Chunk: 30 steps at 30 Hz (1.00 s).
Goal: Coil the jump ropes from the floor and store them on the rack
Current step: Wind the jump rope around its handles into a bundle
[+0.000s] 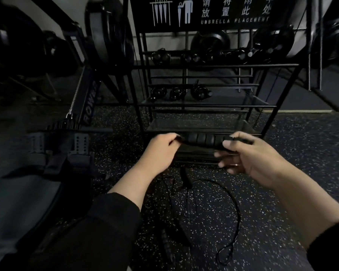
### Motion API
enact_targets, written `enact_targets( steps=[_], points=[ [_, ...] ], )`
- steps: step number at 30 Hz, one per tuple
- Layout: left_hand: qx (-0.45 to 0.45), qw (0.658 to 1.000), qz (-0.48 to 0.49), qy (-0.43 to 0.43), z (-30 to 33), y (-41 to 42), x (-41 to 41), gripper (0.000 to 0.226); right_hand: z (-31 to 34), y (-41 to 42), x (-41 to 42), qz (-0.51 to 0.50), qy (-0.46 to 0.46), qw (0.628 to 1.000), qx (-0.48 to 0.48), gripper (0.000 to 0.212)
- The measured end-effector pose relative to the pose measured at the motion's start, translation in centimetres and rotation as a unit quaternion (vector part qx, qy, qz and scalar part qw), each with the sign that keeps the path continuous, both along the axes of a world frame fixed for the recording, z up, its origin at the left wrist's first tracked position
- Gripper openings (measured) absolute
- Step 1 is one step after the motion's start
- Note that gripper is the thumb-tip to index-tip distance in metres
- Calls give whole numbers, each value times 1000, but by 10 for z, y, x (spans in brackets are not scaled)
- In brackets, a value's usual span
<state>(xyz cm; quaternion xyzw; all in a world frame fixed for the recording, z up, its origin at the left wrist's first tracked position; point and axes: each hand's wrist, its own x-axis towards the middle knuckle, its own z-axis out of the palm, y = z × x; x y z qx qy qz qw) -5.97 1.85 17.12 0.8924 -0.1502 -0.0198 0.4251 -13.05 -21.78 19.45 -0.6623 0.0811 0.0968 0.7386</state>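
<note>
Several coiled jump ropes (176, 92) already sat on the middle shelf of the black wire rack (204, 65), with more dark bundles on the shelf above, so part of the storing looked done. Far left stood a rowing machine (86, 102), not part of the job. Moving rightward, the left hand (160, 151) was curled with thumb and fingers pinched on one end of a ribbed black handle (202, 140), held level in front of the rack's lowest shelf. The right hand (243, 159) pinched a thin black piece at the other end between thumb and forefinger, its remaining fingers loosely spread; whether that piece was cord or a second handle could not be told in the dim light. Below both hands, a black rope (237, 210) trailed in a wide uncoiled loop across the speckled rubber floor (301, 153), beside another loose handle (186, 178). By my judgement coiling of this rope had barely begun, and shelving it remained.
</note>
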Motion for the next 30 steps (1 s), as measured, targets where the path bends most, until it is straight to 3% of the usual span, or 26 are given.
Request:
enact_targets(
  steps=[2, 5, 6, 10, 15, 20, 24, 27, 30],
  points=[
    [-4, 1000, 6, -15, 4, 1, 1, 26, -2, -1, -5, 82, 25, 994, -72, 22],
    [2, 1000, -15, -17, 10, -10, -5, 30, -11, 8, -7, 162, 14, 947, -279, 33],
    [1, 999, -26, -21, 11, -16, -8, 30, -15, 15, -5, 163, 5, 938, -307, 36],
    [-82, 995, -48, -13, 20, -40, -15, 33, -29, 42, 0, 75, -24, 981, -178, 27],
    [-281, 953, -44, 106, 23, -50, -8, 39, -40, 55, 18, 44, -32, 997, -54, 27],
    [-370, 922, -51, 103, 22, -49, 4, 45, -34, 58, 32, -40, -76, 993, -83, 3],
    [-307, 936, -78, 153, 4, -37, 18, 42, -17, 50, 42, -76, -102, 992, 7, 12],
    [-41, 976, -144, 158, -17, -32, 22, 19, -3, 45, 47, -79, -96, 985, 117, 23],
    [95, 963, -194, 158, -42, -31, 24, 12, 11, 38, 49, -79, -86, 973, 200, 45]
  ],
)
